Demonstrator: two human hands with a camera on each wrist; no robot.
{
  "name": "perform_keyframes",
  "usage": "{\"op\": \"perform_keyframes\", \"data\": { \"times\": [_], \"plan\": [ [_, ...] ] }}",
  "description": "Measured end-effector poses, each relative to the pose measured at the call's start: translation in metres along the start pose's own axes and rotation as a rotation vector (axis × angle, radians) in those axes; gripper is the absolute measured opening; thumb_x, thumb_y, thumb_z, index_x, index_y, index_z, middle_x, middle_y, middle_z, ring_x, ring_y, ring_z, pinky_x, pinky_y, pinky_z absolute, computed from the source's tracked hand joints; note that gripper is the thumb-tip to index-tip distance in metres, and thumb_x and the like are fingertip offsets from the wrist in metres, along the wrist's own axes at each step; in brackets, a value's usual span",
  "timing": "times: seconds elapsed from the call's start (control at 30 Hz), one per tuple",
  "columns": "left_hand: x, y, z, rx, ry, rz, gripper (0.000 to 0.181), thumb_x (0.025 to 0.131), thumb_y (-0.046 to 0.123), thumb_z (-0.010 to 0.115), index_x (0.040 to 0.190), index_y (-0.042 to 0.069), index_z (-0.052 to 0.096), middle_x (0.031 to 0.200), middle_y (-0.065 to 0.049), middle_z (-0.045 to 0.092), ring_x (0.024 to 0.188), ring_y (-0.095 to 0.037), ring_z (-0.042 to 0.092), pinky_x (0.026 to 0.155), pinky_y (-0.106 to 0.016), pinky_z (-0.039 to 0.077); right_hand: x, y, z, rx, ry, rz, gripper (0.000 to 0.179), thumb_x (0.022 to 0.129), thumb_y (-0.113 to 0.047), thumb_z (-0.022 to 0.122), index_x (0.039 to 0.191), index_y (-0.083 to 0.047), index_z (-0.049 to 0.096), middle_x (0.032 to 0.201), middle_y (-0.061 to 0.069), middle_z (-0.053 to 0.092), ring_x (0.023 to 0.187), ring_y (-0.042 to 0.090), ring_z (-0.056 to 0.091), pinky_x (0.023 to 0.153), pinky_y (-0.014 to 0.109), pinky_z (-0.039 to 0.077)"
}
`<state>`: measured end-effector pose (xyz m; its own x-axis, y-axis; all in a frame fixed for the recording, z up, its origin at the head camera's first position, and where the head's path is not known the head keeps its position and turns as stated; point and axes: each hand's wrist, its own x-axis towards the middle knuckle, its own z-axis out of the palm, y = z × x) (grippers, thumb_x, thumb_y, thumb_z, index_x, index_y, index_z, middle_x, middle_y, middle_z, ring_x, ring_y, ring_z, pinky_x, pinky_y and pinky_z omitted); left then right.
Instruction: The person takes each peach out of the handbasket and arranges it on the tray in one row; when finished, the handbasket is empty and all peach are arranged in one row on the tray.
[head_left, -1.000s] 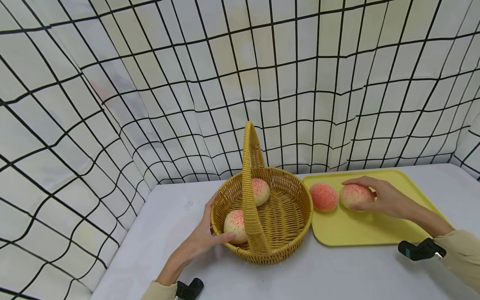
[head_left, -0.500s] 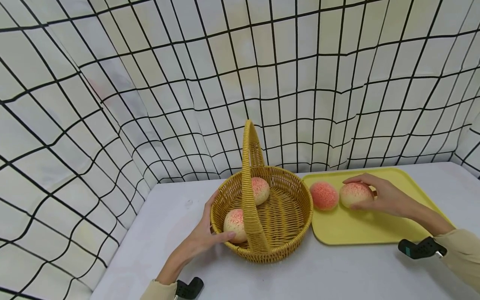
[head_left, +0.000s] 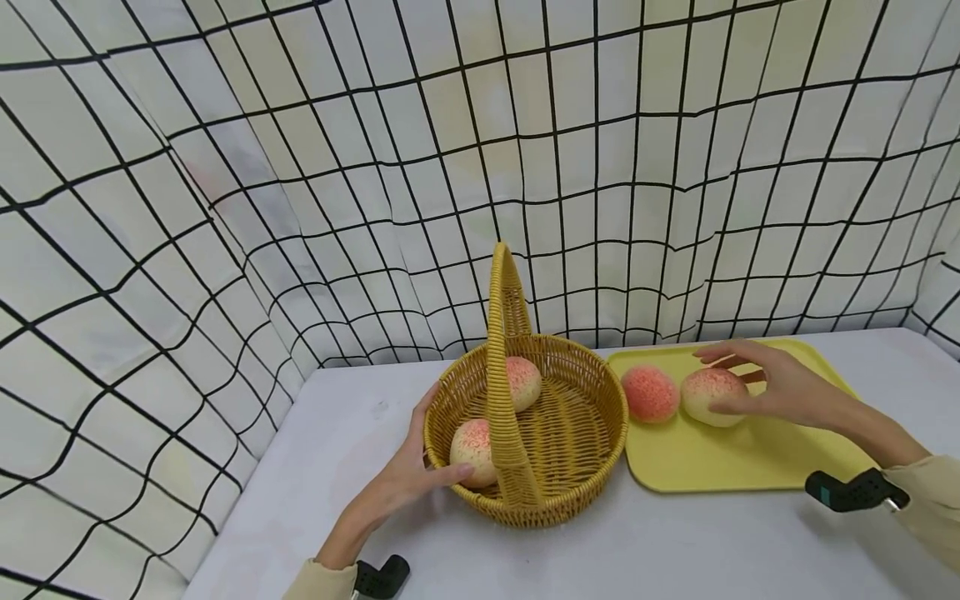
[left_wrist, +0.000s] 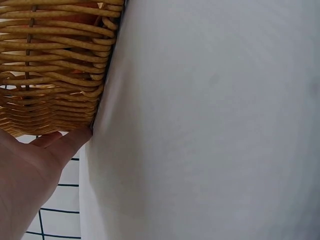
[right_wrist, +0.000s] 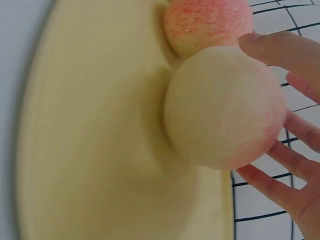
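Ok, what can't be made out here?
Head: the handle hides parts of the front peach and the back peach.
Head: the basket hides some fingers of the left hand.
Left wrist: the frame crops the basket.
Right wrist: the top edge crops the pinker peach; the nearer peach hides part of the right hand.

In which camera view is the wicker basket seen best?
The head view: the wicker basket appears nearly whole there, including its handle. The left wrist view shows only part of its woven wall; the right wrist view shows none of it.
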<state>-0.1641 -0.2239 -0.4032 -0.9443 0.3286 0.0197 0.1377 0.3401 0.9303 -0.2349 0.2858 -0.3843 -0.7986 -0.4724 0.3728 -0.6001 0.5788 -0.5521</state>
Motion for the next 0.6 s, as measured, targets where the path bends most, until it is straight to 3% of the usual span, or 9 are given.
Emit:
{"op": "perform_keyframes", "data": {
  "times": [0.13,0.3,0.43,0.6],
  "plan": [
    [0.000,0.000,0.000,0.004,0.002,0.005,0.123,0.085,0.034,0.085,0.168,0.026,-0.005,0.172,-0.020,0.008,0.155,-0.048,0.019,0.121,-0.064,0.024,0.009,-0.018,-0.007,-0.005,0.007,-0.054,0.062,0.080,-0.013,0.093,0.135,-0.016,0.064,0.129,-0.018,0.063,0.114,-0.002,0.060,0.091,0.022,0.055],
    [0.001,0.001,0.000,0.016,0.013,-0.019,0.124,0.084,0.034,0.085,0.168,0.026,-0.006,0.173,-0.019,0.005,0.156,-0.047,0.017,0.122,-0.064,0.022,0.031,-0.058,-0.001,0.048,0.010,-0.203,0.060,0.080,-0.005,0.091,0.134,-0.011,0.065,0.131,-0.009,0.064,0.120,0.003,0.057,0.097,0.021,0.052],
    [-0.001,0.000,0.000,0.000,0.009,-0.025,0.125,0.085,0.034,0.086,0.168,0.027,-0.007,0.173,-0.019,0.004,0.157,-0.046,0.015,0.122,-0.065,0.021,0.048,-0.094,0.020,0.090,-0.012,-0.262,0.057,0.083,-0.008,0.090,0.134,-0.015,0.066,0.133,-0.004,0.065,0.123,0.007,0.056,0.099,0.027,0.053],
    [-0.001,0.000,0.001,0.011,0.014,-0.027,0.124,0.085,0.034,0.085,0.168,0.028,-0.006,0.173,-0.018,0.004,0.157,-0.046,0.015,0.121,-0.066,0.020,0.065,-0.135,0.059,0.165,-0.046,-0.327,0.053,0.086,-0.012,0.088,0.134,-0.017,0.066,0.133,0.000,0.064,0.128,0.019,0.057,0.103,0.045,0.053]
  ]
}}
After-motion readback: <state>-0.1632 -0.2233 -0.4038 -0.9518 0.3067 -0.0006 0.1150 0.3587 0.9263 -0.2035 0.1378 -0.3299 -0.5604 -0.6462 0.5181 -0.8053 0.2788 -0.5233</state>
